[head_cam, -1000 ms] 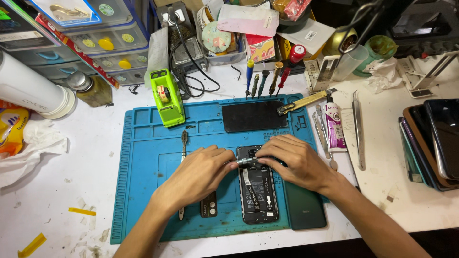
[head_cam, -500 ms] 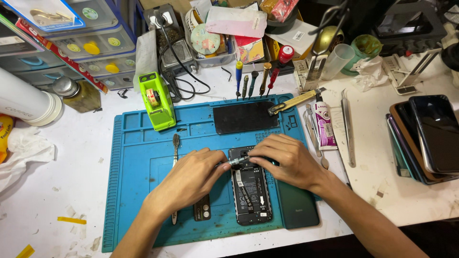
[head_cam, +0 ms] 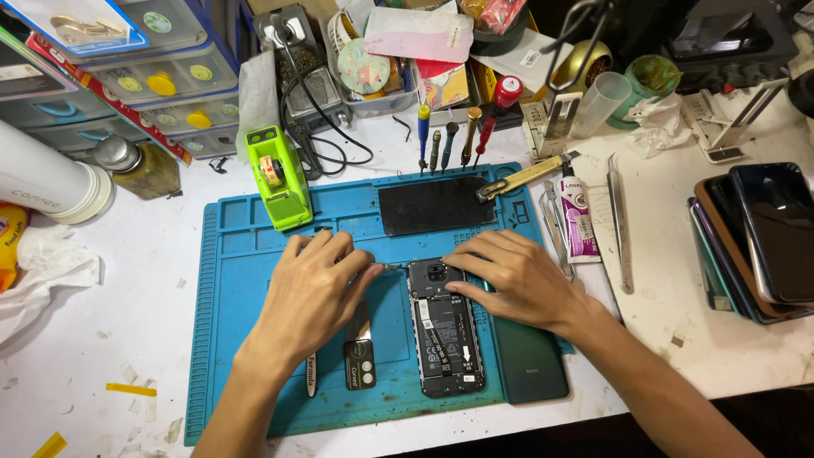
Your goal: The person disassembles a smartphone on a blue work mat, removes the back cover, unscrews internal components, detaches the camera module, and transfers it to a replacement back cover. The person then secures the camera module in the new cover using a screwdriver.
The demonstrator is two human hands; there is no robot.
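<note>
The left hand [head_cam: 309, 297] is pinching a thin metal tool [head_cam: 391, 267], its tip meeting the top edge of the opened phone [head_cam: 444, 326], which is lying flat on the blue rubbery mat [head_cam: 237, 339]. The right hand [head_cam: 517, 280] is pressing spread fingers onto the phone, seemingly steadying it. A dark green back cover [head_cam: 527, 360] is lying alongside.

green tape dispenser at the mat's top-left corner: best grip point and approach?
Probably grip the green tape dispenser across its two long flat sides near the middle, coming from above. It stands upright on the blue mat, narrow and long, with nothing touching those sides; the tape roll sits inside, between them.
</note>
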